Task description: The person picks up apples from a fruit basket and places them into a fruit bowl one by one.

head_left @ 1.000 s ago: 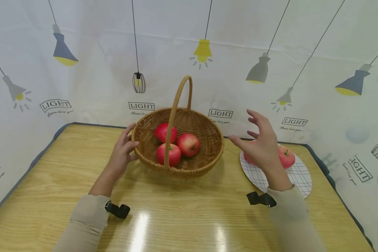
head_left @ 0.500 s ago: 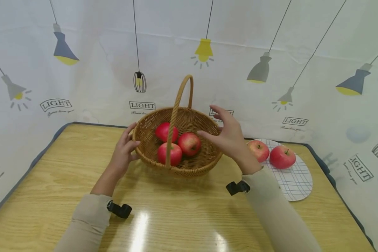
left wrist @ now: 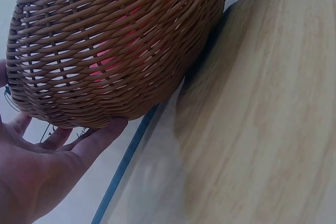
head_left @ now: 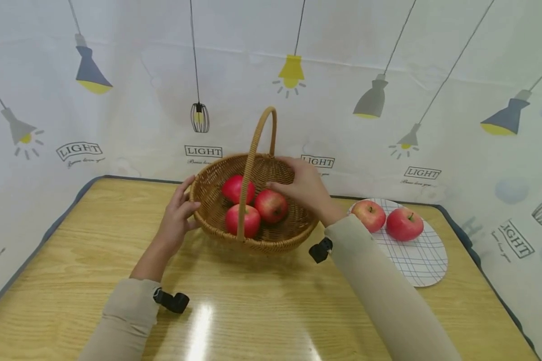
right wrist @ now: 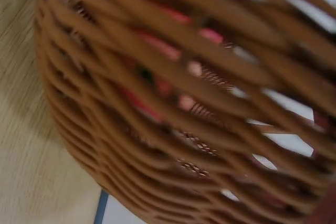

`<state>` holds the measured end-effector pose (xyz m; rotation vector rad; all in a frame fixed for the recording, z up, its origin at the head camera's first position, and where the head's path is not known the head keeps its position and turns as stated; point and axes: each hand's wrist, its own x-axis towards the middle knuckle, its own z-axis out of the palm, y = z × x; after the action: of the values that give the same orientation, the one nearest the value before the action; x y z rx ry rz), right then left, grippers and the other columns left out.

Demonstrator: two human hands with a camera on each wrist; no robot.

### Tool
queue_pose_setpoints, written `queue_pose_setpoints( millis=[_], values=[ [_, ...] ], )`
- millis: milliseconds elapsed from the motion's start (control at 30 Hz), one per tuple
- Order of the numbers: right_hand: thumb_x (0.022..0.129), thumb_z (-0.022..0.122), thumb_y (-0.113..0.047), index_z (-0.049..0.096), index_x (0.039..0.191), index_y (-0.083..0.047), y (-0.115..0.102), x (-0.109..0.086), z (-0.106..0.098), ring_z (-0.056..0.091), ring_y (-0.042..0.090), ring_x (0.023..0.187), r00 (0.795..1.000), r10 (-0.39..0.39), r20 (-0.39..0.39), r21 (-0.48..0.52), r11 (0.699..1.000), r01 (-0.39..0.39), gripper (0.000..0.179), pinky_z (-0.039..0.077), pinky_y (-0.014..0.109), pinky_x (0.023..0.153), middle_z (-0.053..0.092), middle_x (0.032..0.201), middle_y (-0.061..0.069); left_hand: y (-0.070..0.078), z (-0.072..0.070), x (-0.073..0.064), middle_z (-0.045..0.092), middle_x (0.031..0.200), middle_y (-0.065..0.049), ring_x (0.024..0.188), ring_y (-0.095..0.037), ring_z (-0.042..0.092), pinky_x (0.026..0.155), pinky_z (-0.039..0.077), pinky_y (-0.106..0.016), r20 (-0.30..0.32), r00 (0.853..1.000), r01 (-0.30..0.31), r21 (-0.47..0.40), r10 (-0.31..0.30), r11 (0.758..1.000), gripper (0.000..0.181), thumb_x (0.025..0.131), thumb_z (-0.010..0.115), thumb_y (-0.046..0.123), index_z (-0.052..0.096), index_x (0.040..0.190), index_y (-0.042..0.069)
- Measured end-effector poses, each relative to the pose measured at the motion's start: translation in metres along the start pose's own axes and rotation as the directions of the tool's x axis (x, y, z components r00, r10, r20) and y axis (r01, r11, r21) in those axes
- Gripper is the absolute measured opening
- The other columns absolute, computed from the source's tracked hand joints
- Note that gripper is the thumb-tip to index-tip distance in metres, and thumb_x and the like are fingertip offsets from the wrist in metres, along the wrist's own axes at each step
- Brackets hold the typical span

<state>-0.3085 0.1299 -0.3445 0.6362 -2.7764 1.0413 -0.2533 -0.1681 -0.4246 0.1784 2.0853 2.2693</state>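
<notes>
Now the round woven wicker basket (head_left: 257,210) sits unmoved on the wooden table (head_left: 253,301), left hand (head_left: 176,218) still flat against its side; the right hand (head_left: 304,188) has dropped inside, fingers curling over the red apple (head_left: 271,205).

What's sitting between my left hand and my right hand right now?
The wicker basket: left hand on its left wall, right hand inside over an apple; head view shows it.

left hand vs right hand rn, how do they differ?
The left hand rests on the outside of the basket wall; the right hand reaches inside, over an apple. Left fingers lie spread against the weave; right fingers curl downward. Both wear beige sleeves.
</notes>
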Motion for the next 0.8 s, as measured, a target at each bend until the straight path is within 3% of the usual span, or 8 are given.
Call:
queue_pose_setpoints(
  millis=[233, 633, 800],
  values=[
    [0.086, 0.078, -0.034, 0.054, 0.146, -0.011, 0.009, 0.008, 0.013, 0.051, 0.030, 0.138, 0.995, 0.065, 0.081, -0.057, 0.997, -0.060, 0.069, 0.042, 0.047, 0.114, 0.056, 0.148, 0.012, -0.001, 0.000, 0.000, 0.018, 0.167, -0.020, 0.150, -0.043, 0.029, 0.105, 0.042, -0.061, -0.005, 1.000, -0.008, 0.000, 0.008, 1.000, 0.069, 0.101, 0.040, 0.013, 0.016, 0.164, 0.024],
    [0.089, 0.075, -0.034, 0.054, 0.147, -0.012, 0.013, 0.011, 0.025, 0.054, 0.030, 0.136, 0.964, 0.137, 0.226, -0.110, 0.987, -0.115, 0.065, 0.045, 0.046, 0.112, 0.059, 0.145, 0.013, -0.001, 0.000, 0.000, 0.019, 0.167, -0.019, 0.149, -0.043, 0.030, 0.105, 0.040, -0.064, -0.009, 1.000, -0.009, 0.007, 0.009, 1.000, 0.069, 0.100, 0.040, 0.013, 0.015, 0.164, 0.022],
    [0.088, 0.075, -0.034, 0.054, 0.147, -0.014, 0.012, 0.010, 0.025, 0.062, 0.030, 0.124, 0.954, 0.168, 0.248, -0.135, 0.981, -0.138, 0.066, 0.048, 0.045, 0.108, 0.062, 0.141, 0.013, -0.001, 0.001, -0.001, 0.019, 0.167, -0.019, 0.150, -0.043, 0.030, 0.105, 0.040, -0.064, -0.005, 1.000, -0.011, 0.005, 0.012, 1.000, 0.069, 0.100, 0.040, 0.013, 0.014, 0.164, 0.022]
  ],
)
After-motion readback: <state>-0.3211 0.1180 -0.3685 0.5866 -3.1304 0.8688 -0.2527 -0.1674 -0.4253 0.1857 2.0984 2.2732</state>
